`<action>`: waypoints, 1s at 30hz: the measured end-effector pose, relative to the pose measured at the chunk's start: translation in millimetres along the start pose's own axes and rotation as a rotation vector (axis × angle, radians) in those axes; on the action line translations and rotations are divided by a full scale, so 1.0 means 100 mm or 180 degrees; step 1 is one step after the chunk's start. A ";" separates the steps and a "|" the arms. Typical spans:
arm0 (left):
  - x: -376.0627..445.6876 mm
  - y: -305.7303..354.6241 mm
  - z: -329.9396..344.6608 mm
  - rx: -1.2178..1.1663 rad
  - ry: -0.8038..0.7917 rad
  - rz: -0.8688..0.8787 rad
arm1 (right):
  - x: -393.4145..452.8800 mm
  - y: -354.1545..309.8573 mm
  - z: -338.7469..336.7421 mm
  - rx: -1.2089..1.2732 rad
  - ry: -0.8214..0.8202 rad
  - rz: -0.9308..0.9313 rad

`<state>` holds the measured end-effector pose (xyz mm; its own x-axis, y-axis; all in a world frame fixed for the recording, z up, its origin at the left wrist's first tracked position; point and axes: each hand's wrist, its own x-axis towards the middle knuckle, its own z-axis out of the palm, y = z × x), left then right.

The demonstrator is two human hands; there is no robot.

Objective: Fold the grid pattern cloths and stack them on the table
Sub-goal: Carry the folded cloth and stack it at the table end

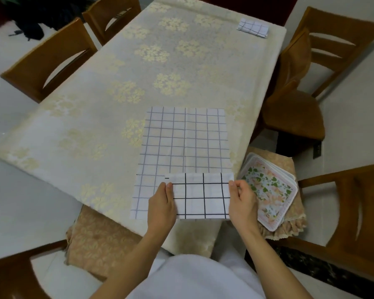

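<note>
Both hands, left hand (pixel 161 203) and right hand (pixel 243 203), pinch the grid cloth (pixel 185 139) near edge in their fingers (pixel 169 188), beginning its first fold at lower centre; next, carry it across the desk (pixel 95 117).

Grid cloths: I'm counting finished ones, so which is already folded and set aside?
The small folded grid cloth at the table's far right corner; the large grid cloth lies spread near both hands.
</note>
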<state>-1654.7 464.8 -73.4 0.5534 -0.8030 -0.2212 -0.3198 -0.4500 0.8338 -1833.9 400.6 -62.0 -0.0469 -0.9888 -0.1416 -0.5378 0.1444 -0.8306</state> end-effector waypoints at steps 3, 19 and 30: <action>-0.15 0.06 0.06 -0.0008 0.0265 -0.0165 | 0.13 0.05 -0.04 0.0000 -0.0276 -0.0084; -1.39 -0.27 0.13 -0.0230 0.1937 -0.1261 | -0.16 0.13 0.15 -0.0428 -0.2006 -0.0845; -2.16 -0.62 -0.50 -0.0480 0.2774 -0.1753 | -1.06 -0.25 0.67 -0.0398 -0.2778 -0.1429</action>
<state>-1716.1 686.2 -52.5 0.9763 0.0863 -0.1983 0.2117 -0.5669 0.7961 -1759.0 504.3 -62.3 0.7931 -0.5694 -0.2165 -0.4412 -0.2919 -0.8486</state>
